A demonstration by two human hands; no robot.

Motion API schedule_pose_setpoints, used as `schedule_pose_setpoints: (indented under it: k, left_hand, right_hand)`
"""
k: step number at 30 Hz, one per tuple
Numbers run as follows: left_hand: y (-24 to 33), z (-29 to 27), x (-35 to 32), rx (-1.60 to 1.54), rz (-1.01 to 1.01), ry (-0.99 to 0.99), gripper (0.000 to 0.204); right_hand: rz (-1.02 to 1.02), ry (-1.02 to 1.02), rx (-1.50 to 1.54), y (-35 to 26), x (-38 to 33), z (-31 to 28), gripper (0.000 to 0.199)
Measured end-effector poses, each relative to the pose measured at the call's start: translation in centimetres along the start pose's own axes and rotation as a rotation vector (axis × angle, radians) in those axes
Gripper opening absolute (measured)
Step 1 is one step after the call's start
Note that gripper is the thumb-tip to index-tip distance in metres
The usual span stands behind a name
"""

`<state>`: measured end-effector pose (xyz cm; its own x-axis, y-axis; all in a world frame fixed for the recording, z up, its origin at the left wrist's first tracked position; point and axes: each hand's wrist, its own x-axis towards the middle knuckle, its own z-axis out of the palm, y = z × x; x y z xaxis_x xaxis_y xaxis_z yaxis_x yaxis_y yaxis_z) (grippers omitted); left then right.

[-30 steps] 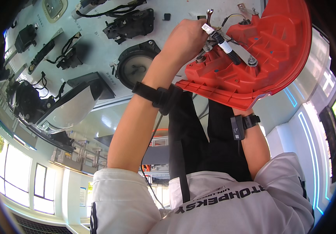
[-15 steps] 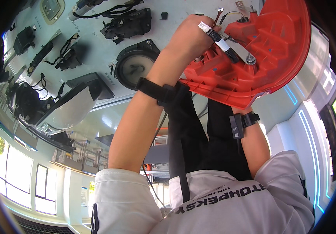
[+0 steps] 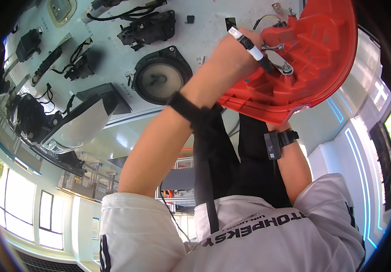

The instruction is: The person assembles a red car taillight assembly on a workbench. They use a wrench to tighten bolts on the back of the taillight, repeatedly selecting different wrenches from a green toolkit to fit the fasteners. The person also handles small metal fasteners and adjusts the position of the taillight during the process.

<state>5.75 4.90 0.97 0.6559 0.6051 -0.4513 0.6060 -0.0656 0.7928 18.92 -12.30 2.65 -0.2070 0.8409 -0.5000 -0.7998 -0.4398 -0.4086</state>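
Note:
My left hand [image 3: 240, 54] is closed round a small metal wrench [image 3: 279, 46]. Only the wrench's end shows past my fingers, above the inside of a red tail light housing [image 3: 327, 63]. A cable with a white plug [image 3: 235, 32] and black and white sleeves lies across the back of this hand. Just beyond the sleeve's lower end stands a threaded stud with a nut [image 3: 286, 69] on the housing. The housing is tilted, open back toward me. My right wrist [image 3: 282, 129] goes under its near edge; the right hand and its fingers are hidden behind it.
On the pale table to the left lie a round speaker [image 3: 161, 79], a black latch-like unit [image 3: 148, 29], a side mirror [image 3: 80, 127] and several other black car parts. A small black block [image 3: 189, 19] lies farther back. The table's front edge [image 3: 127, 119] runs below the speaker.
The wrench has swung from pointing up and away to pointing right, down over the housing. My left wrist has turned and shifted slightly right. The housing has moved a little left.

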Motion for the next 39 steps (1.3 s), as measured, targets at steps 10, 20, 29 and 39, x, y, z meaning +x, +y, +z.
schedule_pose_setpoints:
  k: [10, 20, 29, 39]
  left_hand:
    - [-3.0, -0.1, -6.9, -0.299, 0.055, 0.095, 0.013]
    - [-8.1, -1.2, -7.3, -1.065, -0.274, 0.050, 0.031]
    - [-4.2, -4.0, -2.4, -0.230, -0.188, 0.164, 0.023]
    - [-3.3, -2.2, 3.4, 0.068, -0.093, -0.053, 0.027]
  right_hand:
    - [0.002, 0.067, -0.262, 0.0, -0.7, -0.7, 0.050]
    - [0.015, 0.133, -0.541, 0.2, -1.4, -1.2, 0.050]
    - [0.071, 0.174, -0.761, 0.2, -2.5, -2.4, 0.050]
    - [0.121, 0.227, -1.009, 0.5, -2.8, -3.1, 0.050]
